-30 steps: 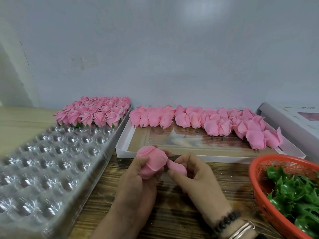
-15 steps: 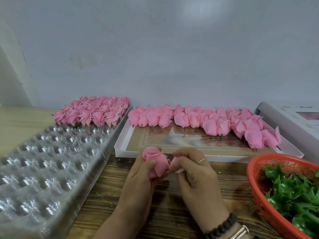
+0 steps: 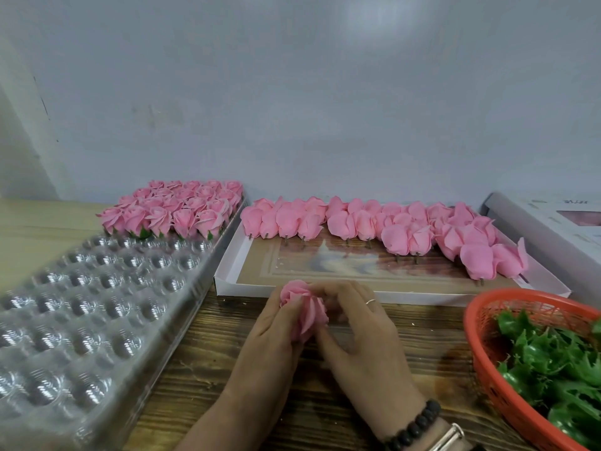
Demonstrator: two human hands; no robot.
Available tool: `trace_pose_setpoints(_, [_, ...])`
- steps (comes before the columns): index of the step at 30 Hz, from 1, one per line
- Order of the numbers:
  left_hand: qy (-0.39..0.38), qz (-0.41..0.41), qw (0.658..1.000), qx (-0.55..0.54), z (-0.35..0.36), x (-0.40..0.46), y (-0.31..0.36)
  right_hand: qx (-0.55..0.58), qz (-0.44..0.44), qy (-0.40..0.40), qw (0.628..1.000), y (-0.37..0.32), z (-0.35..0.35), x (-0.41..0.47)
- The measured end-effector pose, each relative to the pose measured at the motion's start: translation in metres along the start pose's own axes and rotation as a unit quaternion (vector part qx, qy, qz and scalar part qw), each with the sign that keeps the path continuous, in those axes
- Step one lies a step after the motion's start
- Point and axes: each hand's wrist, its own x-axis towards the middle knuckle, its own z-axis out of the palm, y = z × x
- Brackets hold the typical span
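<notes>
Nearest you, your right wrist carries two bands: one string of dark beads (image 3: 413, 423) and one metal bangle (image 3: 447, 434). Your right hand (image 3: 357, 333) also wears one thin ring (image 3: 370, 301).

Both hands meet over the wooden table (image 3: 208, 362), and between them is one pink rose (image 3: 304, 309), held just above the boards. Your left hand (image 3: 270, 323) grips it from the left, thumb and fingers curled round the petals. Your right-hand fingers curl over the bloom's right side and pinch it there.

To your right sits one orange mesh basket (image 3: 478, 346), filled with green leaf pieces (image 3: 553, 366) too tangled to count. To your left lies one clear blister tray (image 3: 81, 307); its near pockets are too blurred to count.

Just beyond your hands stands one shallow white tray (image 3: 227, 271). The loose pink blooms on stubs (image 3: 374, 226) along its far side overlap too much to count.

Finished roses with green bases (image 3: 175, 206) stand packed in rows at the blister tray's far end, too tightly to count.

At the far right stands one white box (image 3: 533, 219). Dark print runs along its top, too blurred to read. No other writing is legible.
</notes>
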Motion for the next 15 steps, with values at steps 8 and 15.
trace_pose_setpoints(8, [-0.039,-0.007,0.994,-0.104,-0.0007,0.0065,-0.0046,0.098,0.073,-0.056,0.991,0.0002,-0.0013,-0.0023])
trace_pose_setpoints(15, [-0.048,-0.035,0.997,-0.049,-0.0048,0.0047,-0.006,0.089,0.022,-0.096,0.991,0.0032,-0.0013,-0.0015])
